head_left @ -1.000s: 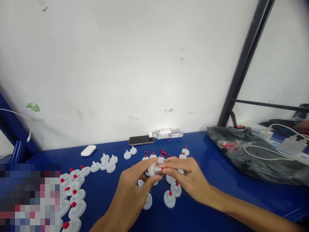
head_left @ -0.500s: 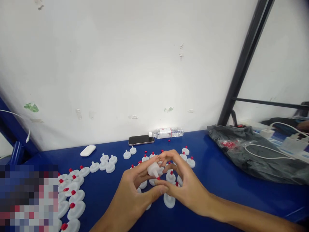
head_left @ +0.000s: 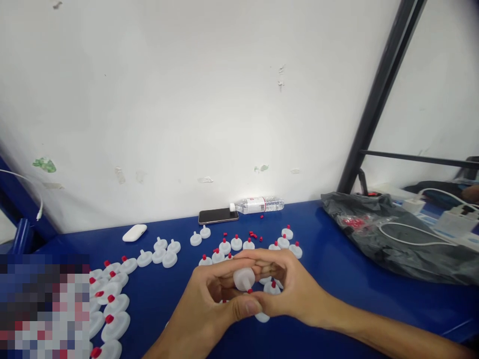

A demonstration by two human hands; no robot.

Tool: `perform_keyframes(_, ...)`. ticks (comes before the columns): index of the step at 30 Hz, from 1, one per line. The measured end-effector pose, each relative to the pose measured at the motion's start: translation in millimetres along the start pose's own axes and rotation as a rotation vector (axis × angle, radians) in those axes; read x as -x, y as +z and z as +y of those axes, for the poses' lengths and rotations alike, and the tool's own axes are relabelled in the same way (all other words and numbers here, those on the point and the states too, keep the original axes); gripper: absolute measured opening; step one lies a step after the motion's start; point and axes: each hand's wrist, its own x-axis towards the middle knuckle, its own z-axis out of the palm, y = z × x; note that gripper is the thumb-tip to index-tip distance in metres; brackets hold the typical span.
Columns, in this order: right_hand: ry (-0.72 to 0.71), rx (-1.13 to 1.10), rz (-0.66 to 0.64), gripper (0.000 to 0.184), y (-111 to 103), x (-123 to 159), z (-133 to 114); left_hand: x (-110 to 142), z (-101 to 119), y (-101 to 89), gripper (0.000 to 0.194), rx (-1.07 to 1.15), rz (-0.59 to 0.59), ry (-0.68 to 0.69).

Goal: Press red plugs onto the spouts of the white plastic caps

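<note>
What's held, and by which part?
The left hand and right hand hold a white spouted piece, apparently fingers against its broad base, thumbs at its red tip.

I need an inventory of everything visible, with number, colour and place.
Round spouted plastic piece: one, white, red-tipped, between hands
Red-capped plastic pieces: many, white, lower left and around hands
Uncapped plastic pieces: seven, white, left-centre
Loose plastic caps: several, red, beyond hands
Plastic bottle: one, clear, lying by wall
Rectangular phone: one, black, beside bottle
Rounded case: one, white, back left
Crumpled plastic bag: one, dark grey, right
Small bag: one, clear, on grey bag
Cables: several, white, both sides
Adapters: some, white, far right
Slanted posts: two, black right, blue left
Table: one, blue, below
Wall: one, white, behind
Left hand: one, bare, holding piece
Right hand: one, bare, holding piece
</note>
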Motion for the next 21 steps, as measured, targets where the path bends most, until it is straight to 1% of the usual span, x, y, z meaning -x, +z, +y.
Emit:
perform_keyframes(3,0.011,-0.039,0.017,0.051,2.5,-0.3,-1.7,0.1,-0.1,2.4,0.043,0.027,0.042,0.023)
perform_keyframes(7,0.003,-0.042,0.008,0.046,2.9,-2.6,-3.0,0.1,0.2,-1.0,0.042,0.001,0.023,0.021)
perform_keyframes(10,0.032,-0.050,0.001,0.039,1.0,-4.2,-4.9,0.4,3.7,-5.0,0.053,-0.089,0.024,-0.026)
perform_keyframes(12,0.046,-0.054,-0.010,0.034,-0.7,-5.0,-6.9,0.0,6.1,-8.6,0.052,-0.241,0.033,-0.047)
perform_keyframes(14,0.033,-0.015,-0.017,0.031,-3.4,-6.3,-9.1,-1.7,6.8,-15.7,0.042,-0.502,0.075,-0.012)
perform_keyframes(16,0.010,0.076,0.021,0.028,-8.3,-8.9,-10.2,-4.7,5.2,-28.3,0.027,-0.840,0.177,0.065)
perform_keyframes(17,-0.003,0.146,0.066,0.027,-11.9,-10.7,-9.8,-6.5,3.6,-36.5,0.025,-0.998,0.244,0.096)
perform_keyframes(19,-0.023,0.343,0.182,0.027,-21.3,-14.6,-6.4,-9.8,-0.7,-55.0,0.033,-1.186,0.356,0.117)
perform_keyframes(21,-0.052,0.589,0.282,0.028,-32.5,-17.8,0.1,-11.8,-5.6,-72.1,0.042,-1.279,0.426,0.108)
